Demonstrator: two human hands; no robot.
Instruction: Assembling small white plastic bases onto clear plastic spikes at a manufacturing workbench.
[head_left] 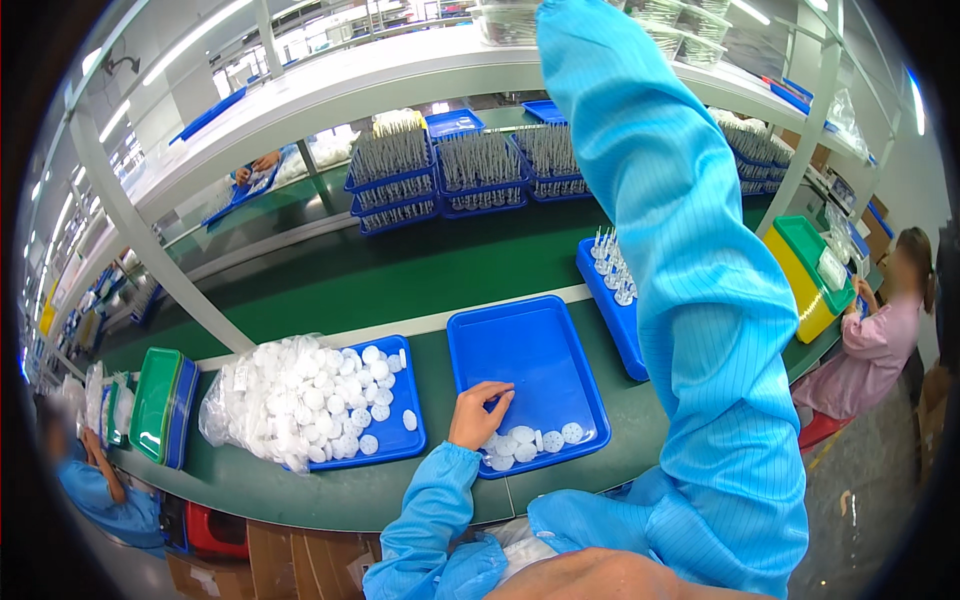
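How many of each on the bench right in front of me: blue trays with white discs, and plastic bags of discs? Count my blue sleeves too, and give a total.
Blue trays with white discs: 2
Plastic bag of discs: 1
Blue sleeves: 2
Total: 5

There's the rectangular blue plastic tray (pixel 525 350) in the middle, round white plastic discs (pixel 524 435) along its near side; left, a clear plastic bag (pixel 225 412) lying partly on another blue plastic tray (pixel 410 440); right, a third blue plastic tray (pixel 616 328), seemingly running behind the light-blue fabric sleeve (pixel 710 300); farther back, stacked blue plastic trays (pixel 485 188).
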